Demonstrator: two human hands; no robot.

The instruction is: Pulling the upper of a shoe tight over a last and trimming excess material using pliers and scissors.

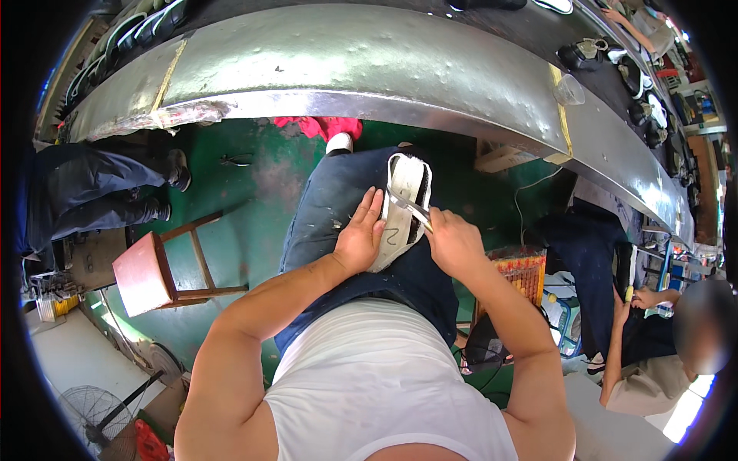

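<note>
A white shoe sole (405,201) with a black rim lies sole-up on my lap, over dark blue trousers (330,207). My left hand (360,240) presses flat on its near left side, fingers spread. My right hand (453,242) grips a thin metal tool (409,206), like scissors or a blade, whose tip rests across the sole's middle.
A long metal conveyor edge (369,84) curves across the top, carrying dark shoes (592,55). A red stool (150,270) stands on the green floor at left, beside a seated person's legs (92,192). Another person (646,353) sits at right. An orange basket (524,273) is by my right knee. A fan (96,419) stands lower left.
</note>
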